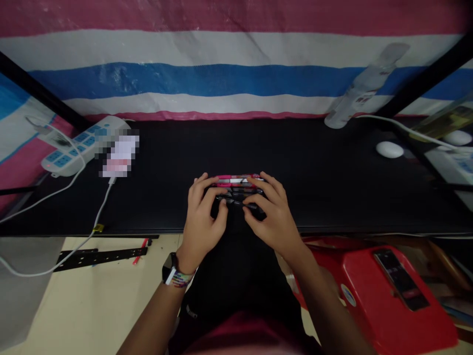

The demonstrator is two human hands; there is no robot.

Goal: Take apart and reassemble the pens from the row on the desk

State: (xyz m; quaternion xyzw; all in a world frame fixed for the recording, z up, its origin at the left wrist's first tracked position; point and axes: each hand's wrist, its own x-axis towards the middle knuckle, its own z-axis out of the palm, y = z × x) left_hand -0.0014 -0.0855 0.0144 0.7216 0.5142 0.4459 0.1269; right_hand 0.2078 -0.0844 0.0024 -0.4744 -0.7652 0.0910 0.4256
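Observation:
Several pens point(240, 181) with pink, white and black barrels lie side by side between my hands, near the front edge of the black tabletop point(236, 148). My left hand point(205, 212) curls its fingers round the left ends of the pens. From the other side, my right hand point(269, 212) closes on their right ends. A black pen point(238, 202) sits lowest in the group, by both thumbs. The fingers cover most of the pen tips and caps. On my left wrist are a dark watch point(169, 266) and a beaded bracelet.
A white power strip point(86, 143) and a phone on a charging cable point(101, 207) lie at the left. A clear bottle point(360, 91) stands at the back right, near a white mouse point(389, 149). Below right, a red stool point(369, 305) carries a dark phone point(401, 278).

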